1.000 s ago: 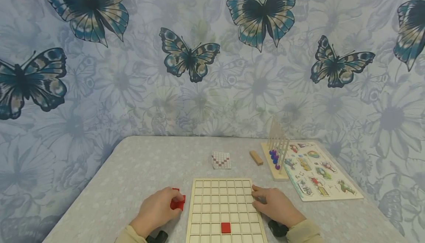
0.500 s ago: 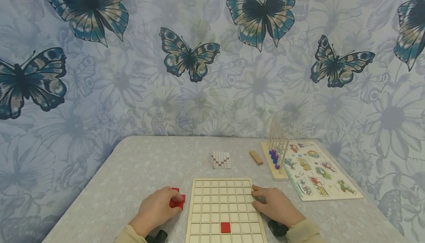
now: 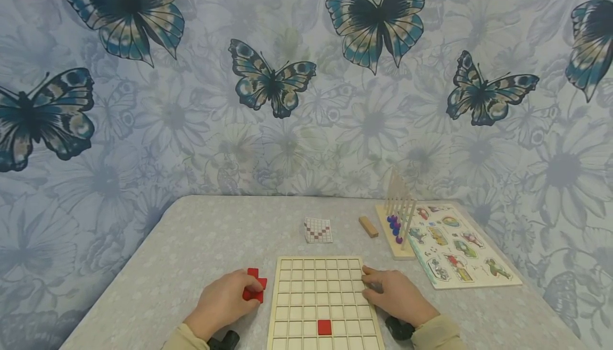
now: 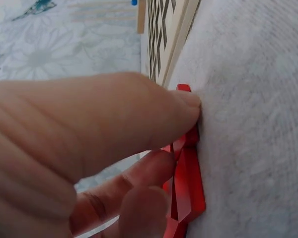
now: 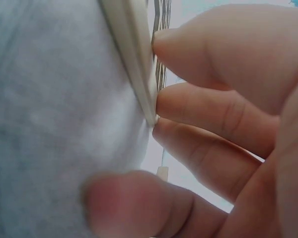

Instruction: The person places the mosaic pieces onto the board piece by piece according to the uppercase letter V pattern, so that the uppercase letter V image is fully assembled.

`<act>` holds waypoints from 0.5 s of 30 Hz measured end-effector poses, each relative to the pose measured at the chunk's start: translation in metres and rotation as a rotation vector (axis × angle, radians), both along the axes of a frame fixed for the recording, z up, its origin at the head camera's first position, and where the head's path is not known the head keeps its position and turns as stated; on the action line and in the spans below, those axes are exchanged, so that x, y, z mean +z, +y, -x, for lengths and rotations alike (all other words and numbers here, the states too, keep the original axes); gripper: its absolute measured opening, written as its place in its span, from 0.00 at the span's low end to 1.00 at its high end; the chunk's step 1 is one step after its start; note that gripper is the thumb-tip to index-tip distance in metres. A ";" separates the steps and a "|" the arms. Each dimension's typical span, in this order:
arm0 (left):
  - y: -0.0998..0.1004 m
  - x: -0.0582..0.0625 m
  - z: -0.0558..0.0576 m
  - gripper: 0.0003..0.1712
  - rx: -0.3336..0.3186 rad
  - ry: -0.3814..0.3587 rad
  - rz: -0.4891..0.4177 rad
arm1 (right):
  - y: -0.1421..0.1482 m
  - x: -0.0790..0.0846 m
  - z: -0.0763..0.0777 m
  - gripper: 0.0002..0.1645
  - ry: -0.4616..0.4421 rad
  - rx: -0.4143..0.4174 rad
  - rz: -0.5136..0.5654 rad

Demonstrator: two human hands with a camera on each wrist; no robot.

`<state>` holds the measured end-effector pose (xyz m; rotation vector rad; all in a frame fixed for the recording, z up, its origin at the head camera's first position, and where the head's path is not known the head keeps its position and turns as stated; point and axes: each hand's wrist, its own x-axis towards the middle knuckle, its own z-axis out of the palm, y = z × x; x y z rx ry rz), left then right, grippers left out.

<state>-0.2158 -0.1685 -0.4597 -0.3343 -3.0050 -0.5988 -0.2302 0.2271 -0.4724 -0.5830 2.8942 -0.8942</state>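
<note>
While a lone square (image 3: 324, 327) sits in the board (image 3: 324, 299) at bottom centre, the loose tiles (image 3: 253, 293) lie bunched, so easing one apart and pinching its sides would probably serve best. They lie just left of the board, gripped by the curled thumb and fingers of the left hand (image 3: 221, 299); the right hand (image 3: 399, 296), clamped on nothing, touches the board's right edge. Farther off, mid-frame, lies a card (image 3: 318, 231).

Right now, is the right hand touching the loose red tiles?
No, the right hand touches the grid board's right edge, while the loose red tiles are under the left hand's fingers, beyond the opposite edge.
</note>
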 end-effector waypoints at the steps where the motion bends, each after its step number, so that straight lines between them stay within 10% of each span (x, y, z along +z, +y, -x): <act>1: -0.001 0.000 0.000 0.12 -0.003 -0.005 -0.001 | 0.000 0.000 0.000 0.26 -0.001 0.001 -0.001; 15: 0.000 0.001 0.000 0.11 -0.078 0.020 -0.003 | 0.000 0.002 -0.002 0.26 0.000 0.018 0.008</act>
